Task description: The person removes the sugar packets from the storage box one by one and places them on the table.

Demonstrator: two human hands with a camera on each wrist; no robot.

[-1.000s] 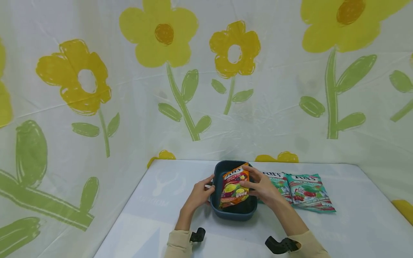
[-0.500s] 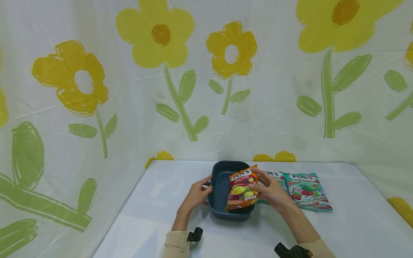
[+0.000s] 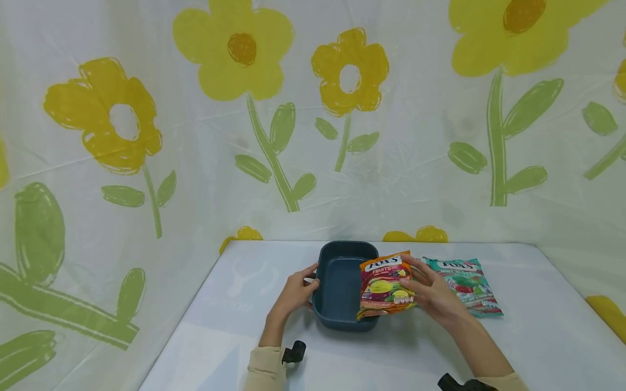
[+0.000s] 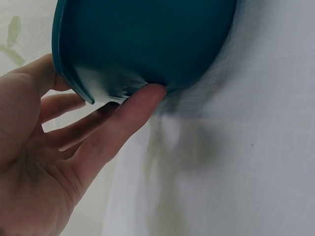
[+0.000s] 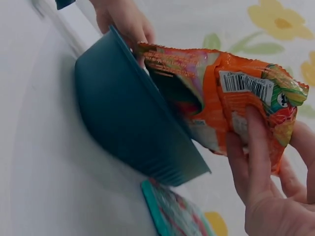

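Note:
A dark blue plastic tub (image 3: 337,293) stands on the white table. My left hand (image 3: 293,293) grips its left side, with fingers and thumb at the rim in the left wrist view. With my right hand (image 3: 435,296) I pinch the right side of an orange candy bag (image 3: 383,285) printed FOX'S Fruits. It is held up over the tub's right rim, partly beyond it. The right wrist view shows the back of the orange candy bag with its barcode, fingers pressed against it. The bag hides part of the tub's right side.
A teal FOX'S candy bag (image 3: 467,282) lies flat on the table (image 3: 220,326) to the tub's right. Another teal bag beside it is mostly hidden behind the orange one and my right hand. A flowered cloth (image 3: 415,136) hangs behind the table.
My right hand has moved the orange candy bag rightward, from above the tub's middle to its right rim. It now covers most of the nearer teal bag. My left hand stays on the tub.

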